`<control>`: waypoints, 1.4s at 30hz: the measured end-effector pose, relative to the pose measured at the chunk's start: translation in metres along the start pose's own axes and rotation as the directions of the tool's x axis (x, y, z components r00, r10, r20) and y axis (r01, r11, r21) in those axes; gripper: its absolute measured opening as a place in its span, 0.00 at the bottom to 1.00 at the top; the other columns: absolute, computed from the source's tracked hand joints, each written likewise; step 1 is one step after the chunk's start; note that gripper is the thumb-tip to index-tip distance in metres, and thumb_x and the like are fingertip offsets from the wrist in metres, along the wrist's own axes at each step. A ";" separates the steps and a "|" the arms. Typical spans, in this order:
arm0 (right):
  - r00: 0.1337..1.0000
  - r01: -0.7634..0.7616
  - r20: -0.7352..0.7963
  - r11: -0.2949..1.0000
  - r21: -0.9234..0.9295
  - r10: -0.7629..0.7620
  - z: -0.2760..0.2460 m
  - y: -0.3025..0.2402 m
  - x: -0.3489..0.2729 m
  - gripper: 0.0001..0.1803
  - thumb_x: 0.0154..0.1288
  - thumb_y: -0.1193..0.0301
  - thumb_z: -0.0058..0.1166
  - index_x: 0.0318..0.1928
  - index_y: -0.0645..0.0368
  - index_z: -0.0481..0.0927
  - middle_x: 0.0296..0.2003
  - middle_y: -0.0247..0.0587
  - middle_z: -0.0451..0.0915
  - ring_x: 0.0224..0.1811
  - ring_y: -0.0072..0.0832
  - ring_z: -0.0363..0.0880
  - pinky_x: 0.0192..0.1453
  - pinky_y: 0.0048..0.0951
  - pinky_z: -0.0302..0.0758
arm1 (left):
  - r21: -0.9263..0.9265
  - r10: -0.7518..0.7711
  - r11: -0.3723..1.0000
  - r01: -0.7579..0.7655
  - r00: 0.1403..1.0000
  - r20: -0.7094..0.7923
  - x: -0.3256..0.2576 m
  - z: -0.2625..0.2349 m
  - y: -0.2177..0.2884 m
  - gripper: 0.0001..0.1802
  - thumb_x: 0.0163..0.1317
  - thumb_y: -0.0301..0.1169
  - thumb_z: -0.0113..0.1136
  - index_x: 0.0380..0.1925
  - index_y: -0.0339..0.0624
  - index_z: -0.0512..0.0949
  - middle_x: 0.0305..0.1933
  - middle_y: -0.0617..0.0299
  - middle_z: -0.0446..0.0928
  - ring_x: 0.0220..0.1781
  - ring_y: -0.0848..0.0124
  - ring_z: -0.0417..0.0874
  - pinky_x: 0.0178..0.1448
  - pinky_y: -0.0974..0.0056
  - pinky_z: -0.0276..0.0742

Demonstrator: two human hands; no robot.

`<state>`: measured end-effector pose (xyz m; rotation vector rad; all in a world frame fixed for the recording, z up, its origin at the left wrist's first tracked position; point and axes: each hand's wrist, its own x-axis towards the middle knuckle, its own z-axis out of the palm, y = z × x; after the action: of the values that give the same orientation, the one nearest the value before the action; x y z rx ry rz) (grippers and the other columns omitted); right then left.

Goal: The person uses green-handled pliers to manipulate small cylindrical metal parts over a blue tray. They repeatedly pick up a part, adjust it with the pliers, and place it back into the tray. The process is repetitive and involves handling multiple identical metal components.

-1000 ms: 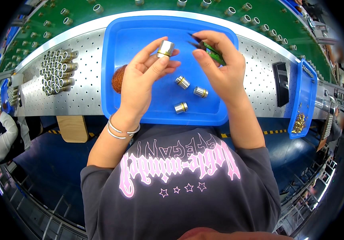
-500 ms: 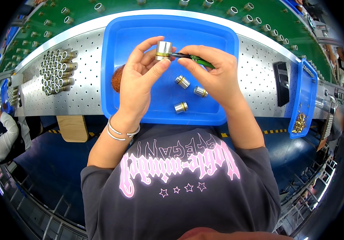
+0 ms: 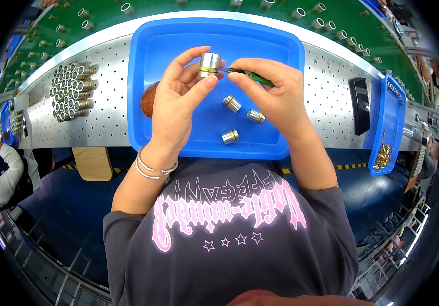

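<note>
metal cylinder (image 3: 210, 64) up over the blue tray (image 3: 286, 51) | left hand (image 3: 178, 102) pinching it by thumb and fingers | right hand (image 3: 275, 97) gripping green tweezers (image 3: 247, 74), tip at the cylinder's gold band | three small cylinders (image 3: 232, 103) lie in tray

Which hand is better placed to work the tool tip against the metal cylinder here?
Right. The right hand already pinches the green tweezers, tip at the metal cylinder, which the left hand holds upright over the blue tray.
</note>
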<state>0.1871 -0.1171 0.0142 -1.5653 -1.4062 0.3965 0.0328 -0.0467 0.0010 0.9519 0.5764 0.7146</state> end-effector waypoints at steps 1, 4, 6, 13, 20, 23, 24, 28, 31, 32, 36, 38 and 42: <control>1.000 -0.026 0.001 0.999 0.020 0.026 0.000 0.000 0.000 0.07 0.52 0.70 0.62 0.31 0.59 0.82 0.28 0.39 0.82 0.27 0.29 0.81 0.30 0.22 0.74 | 0.001 -0.002 1.000 0.002 1.000 -0.002 0.000 0.000 0.000 0.25 0.58 0.25 0.59 0.56 0.38 0.65 0.50 0.51 0.75 0.50 0.70 0.76 0.56 0.68 0.70; 0.994 -0.106 0.031 0.993 0.059 0.104 -0.003 -0.001 0.000 0.09 0.52 0.68 0.62 0.33 0.59 0.82 0.29 0.39 0.82 0.28 0.29 0.81 0.30 0.21 0.74 | 0.000 -0.034 0.999 0.034 0.999 -0.033 0.001 0.001 0.000 0.24 0.57 0.25 0.60 0.54 0.37 0.66 0.47 0.53 0.75 0.48 0.70 0.76 0.56 0.68 0.70; 0.985 -0.159 0.082 0.986 0.053 0.155 -0.007 0.000 0.003 0.11 0.51 0.67 0.63 0.35 0.58 0.81 0.28 0.39 0.82 0.28 0.29 0.81 0.31 0.22 0.74 | 0.052 -0.051 0.997 0.053 0.998 -0.041 0.003 -0.002 -0.001 0.21 0.57 0.25 0.60 0.51 0.37 0.67 0.44 0.56 0.76 0.46 0.71 0.76 0.54 0.69 0.70; 0.970 -0.195 0.107 0.963 -0.188 0.218 -0.040 0.020 0.020 0.13 0.53 0.71 0.61 0.41 0.56 0.80 0.19 0.28 0.71 0.23 0.14 0.64 0.28 0.17 0.61 | 0.326 0.073 0.943 -0.075 0.997 0.019 0.064 -0.043 0.015 0.13 0.64 0.38 0.53 0.34 0.38 0.76 0.32 0.66 0.75 0.36 0.78 0.74 0.45 0.73 0.69; 0.942 -0.183 -0.303 0.977 -0.105 0.144 -0.122 0.137 0.071 0.09 0.59 0.70 0.53 0.38 0.56 0.83 0.28 0.32 0.80 0.30 0.17 0.75 0.34 0.19 0.68 | 0.962 0.436 -0.053 -0.268 0.861 0.264 0.159 -0.097 0.034 0.09 0.57 0.34 0.56 0.32 0.41 0.80 0.38 0.56 0.79 0.40 0.59 0.79 0.45 0.62 0.72; 0.905 -0.345 -0.375 0.859 -0.377 0.199 -0.149 0.175 0.086 0.11 0.59 0.65 0.53 0.39 0.53 0.83 0.33 0.35 0.82 0.36 0.27 0.79 0.38 0.25 0.72 | 0.934 0.369 -0.267 -0.238 0.870 0.327 0.177 -0.107 0.032 0.09 0.55 0.32 0.58 0.34 0.40 0.80 0.41 0.56 0.78 0.44 0.60 0.77 0.49 0.63 0.71; 0.897 -0.412 -0.373 0.757 -0.508 0.238 -0.150 0.177 0.091 0.11 0.58 0.63 0.54 0.39 0.52 0.82 0.34 0.36 0.82 0.37 0.30 0.79 0.39 0.27 0.73 | 0.939 0.344 -0.277 -0.205 0.891 0.296 0.178 -0.107 0.032 0.09 0.54 0.31 0.59 0.34 0.41 0.80 0.42 0.56 0.78 0.46 0.59 0.77 0.50 0.62 0.71; 0.917 -0.394 -0.354 0.560 -0.729 0.185 -0.146 0.194 0.103 0.13 0.57 0.60 0.54 0.40 0.49 0.82 0.37 0.37 0.82 0.40 0.37 0.79 0.43 0.32 0.74 | 0.952 0.437 -0.245 -0.185 0.855 0.278 0.169 -0.100 0.031 0.09 0.52 0.29 0.60 0.35 0.42 0.80 0.43 0.57 0.78 0.47 0.58 0.77 0.51 0.61 0.71; 0.928 -0.373 -0.322 0.453 -0.810 0.189 -0.142 0.195 0.110 0.14 0.57 0.60 0.53 0.41 0.50 0.82 0.38 0.37 0.81 0.42 0.39 0.78 0.44 0.35 0.74 | 0.934 0.474 -0.130 -0.333 0.806 0.353 0.153 -0.095 0.032 0.09 0.52 0.28 0.60 0.35 0.43 0.79 0.43 0.57 0.78 0.48 0.58 0.76 0.51 0.61 0.71; 0.931 -0.363 -0.314 0.421 -0.831 0.183 -0.144 0.199 0.111 0.14 0.57 0.60 0.54 0.41 0.50 0.82 0.38 0.38 0.81 0.42 0.39 0.78 0.45 0.35 0.74 | 0.940 0.448 -0.076 -0.334 0.830 0.331 0.147 -0.091 0.032 0.09 0.53 0.28 0.60 0.35 0.42 0.79 0.43 0.57 0.78 0.47 0.60 0.77 0.51 0.63 0.71; 0.946 -0.322 -0.303 0.405 -0.856 0.113 -0.144 0.201 0.106 0.15 0.56 0.60 0.54 0.41 0.51 0.82 0.38 0.38 0.81 0.41 0.39 0.78 0.44 0.35 0.74 | 0.897 0.395 0.110 -0.428 0.847 0.355 0.119 -0.069 0.030 0.09 0.53 0.28 0.60 0.36 0.41 0.79 0.40 0.58 0.79 0.44 0.66 0.79 0.50 0.66 0.72; 0.928 -0.365 -0.332 0.602 -0.710 0.172 -0.129 0.174 0.110 0.14 0.56 0.60 0.55 0.40 0.52 0.82 0.35 0.38 0.81 0.38 0.37 0.79 0.41 0.33 0.73 | 0.872 0.383 0.207 -0.444 0.857 0.345 0.103 -0.058 0.029 0.09 0.52 0.27 0.60 0.35 0.41 0.79 0.38 0.57 0.79 0.42 0.63 0.79 0.47 0.64 0.73; 0.976 -0.199 -0.127 0.960 -0.197 0.176 -0.090 0.114 0.087 0.13 0.57 0.65 0.59 0.37 0.62 0.81 0.26 0.30 0.78 0.28 0.13 0.70 0.34 0.15 0.65 | 0.820 0.277 0.349 -0.454 0.886 0.373 0.074 -0.028 0.023 0.10 0.52 0.27 0.61 0.36 0.42 0.79 0.37 0.57 0.79 0.40 0.62 0.80 0.45 0.64 0.74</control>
<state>0.3468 -0.0640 -0.0036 -1.8720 -1.2517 0.2779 0.0536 0.0334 -0.0009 2.2239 0.5857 0.6958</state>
